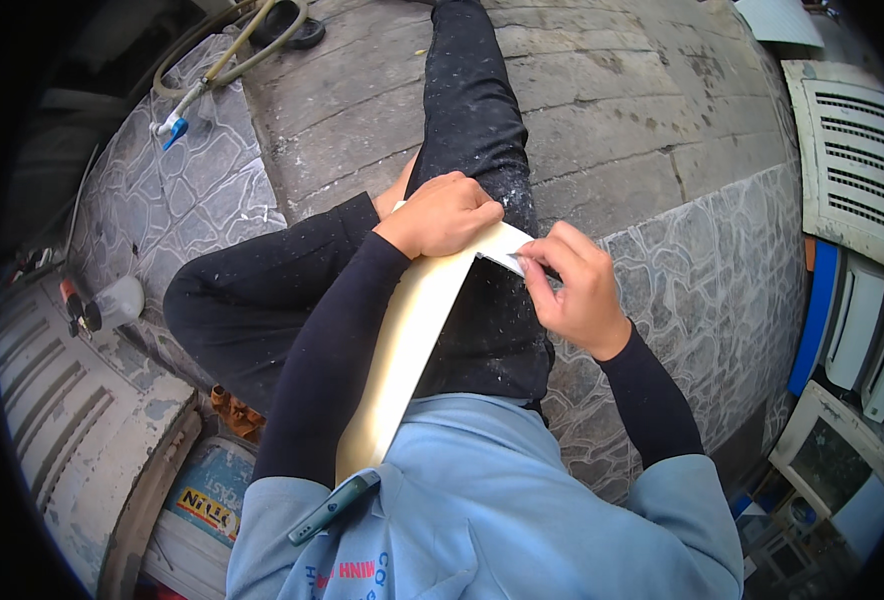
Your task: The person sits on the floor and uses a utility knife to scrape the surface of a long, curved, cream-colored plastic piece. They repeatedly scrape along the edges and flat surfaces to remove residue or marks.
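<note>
A long, smooth cream plastic-looking panel (412, 345) lies slantwise across my lap, its near end against my shirt. My left hand (447, 215) is closed over its far part, with the fingertips hidden beneath the fist. Just to the right, my right hand (577, 285) pinches with thumb and forefinger at the panel's far right end. A thin greyish bit shows at those fingertips, too small to name. Black trousers (472, 110) with pale specks are under the panel; one leg is stretched forward, the other bent to the left.
A hose valve with a blue handle (174, 130) lies ahead on the left. Slotted, worn casings stand at left (52, 400) and right (857, 150). A spray gun with a translucent cup (120, 302) rests at left, above a labelled bucket (202, 490). White units (855, 325) are stacked right.
</note>
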The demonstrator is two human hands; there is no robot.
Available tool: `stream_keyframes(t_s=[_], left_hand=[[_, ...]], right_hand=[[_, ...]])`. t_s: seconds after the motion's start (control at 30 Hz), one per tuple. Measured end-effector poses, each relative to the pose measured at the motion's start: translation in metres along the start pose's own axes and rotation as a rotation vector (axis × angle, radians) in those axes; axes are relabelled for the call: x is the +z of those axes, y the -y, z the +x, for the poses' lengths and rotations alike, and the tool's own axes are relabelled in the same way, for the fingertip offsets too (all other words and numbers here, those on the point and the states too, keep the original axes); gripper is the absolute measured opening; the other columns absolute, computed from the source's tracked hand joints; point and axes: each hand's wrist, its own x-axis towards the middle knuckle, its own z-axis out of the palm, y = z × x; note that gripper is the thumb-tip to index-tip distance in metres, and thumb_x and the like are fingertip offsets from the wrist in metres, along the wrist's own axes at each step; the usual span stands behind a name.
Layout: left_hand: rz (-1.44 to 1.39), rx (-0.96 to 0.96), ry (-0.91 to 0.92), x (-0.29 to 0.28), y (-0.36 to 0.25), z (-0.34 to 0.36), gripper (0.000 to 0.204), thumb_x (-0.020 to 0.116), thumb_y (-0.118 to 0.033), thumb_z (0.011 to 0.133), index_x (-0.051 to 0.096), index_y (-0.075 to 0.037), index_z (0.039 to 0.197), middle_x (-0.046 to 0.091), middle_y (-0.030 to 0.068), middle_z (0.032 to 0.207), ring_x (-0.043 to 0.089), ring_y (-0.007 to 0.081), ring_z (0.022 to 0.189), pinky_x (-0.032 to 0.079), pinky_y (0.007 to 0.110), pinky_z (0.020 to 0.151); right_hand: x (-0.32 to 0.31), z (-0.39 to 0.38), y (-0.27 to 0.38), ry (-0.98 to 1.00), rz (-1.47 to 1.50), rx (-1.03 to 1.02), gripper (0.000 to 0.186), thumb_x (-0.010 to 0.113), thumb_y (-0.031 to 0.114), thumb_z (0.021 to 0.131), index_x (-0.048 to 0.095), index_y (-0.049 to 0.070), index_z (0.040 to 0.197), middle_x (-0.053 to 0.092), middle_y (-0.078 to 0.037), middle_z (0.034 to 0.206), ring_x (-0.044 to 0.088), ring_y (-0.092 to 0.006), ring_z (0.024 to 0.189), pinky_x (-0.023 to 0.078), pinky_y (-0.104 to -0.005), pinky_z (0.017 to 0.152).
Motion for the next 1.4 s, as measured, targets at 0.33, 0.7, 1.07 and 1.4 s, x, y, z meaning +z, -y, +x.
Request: stream_keyframes(t_s=[0.33,0.7,1.07,1.4], left_hand=[[0.01,-0.011,-0.005,-0.003,0.0,0.0,0.047,0.053,-0.032,0.1,0.07,0.004,0.077,0.066,0.028,0.075,0.065,0.048,0.076,0.05,0.056,0.075],[-0.005,-0.011,-0.002,0.001,0.002,-0.002,0.046,0.053,-0.032,0.099,0.069,0.005,0.076,0.066,0.0289,0.075,0.065,0.0481,0.075,0.049,0.056,0.075],[0.007,0.002,-0.008,-0.001,-0.002,-0.001,0.047,0.052,-0.033,0.1,0.07,0.005,0.077,0.066,0.0282,0.074,0.064,0.0475,0.073,0.049,0.056,0.075],[0.011,-0.024,-0.01,-0.002,-0.002,-0.002,0.048,0.053,-0.033,0.1,0.071,0.005,0.077,0.067,0.0284,0.075,0.065,0.0473,0.074,0.05,0.055,0.075]], right_hand=[[0.002,0.0,-0.004,-0.018,0.033,0.038,0.011,0.077,0.0,0.086,0.072,0.004,0.095,0.061,-0.011,0.084,0.066,-0.0332,0.073,0.052,-0.0424,0.064],[-0.001,0.001,-0.004,-0.008,0.017,0.027,0.01,0.076,-0.001,0.087,0.071,0.003,0.094,0.064,-0.012,0.086,0.067,-0.0336,0.074,0.053,-0.0418,0.064],[0.003,-0.001,-0.001,-0.027,0.002,0.015,0.01,0.077,0.0,0.086,0.071,0.004,0.093,0.062,-0.01,0.085,0.066,-0.0328,0.073,0.052,-0.0427,0.063],[0.01,-0.001,0.002,-0.115,-0.152,-0.094,0.014,0.078,0.0,0.083,0.071,0.004,0.094,0.058,-0.009,0.083,0.064,-0.031,0.074,0.052,-0.043,0.064]])
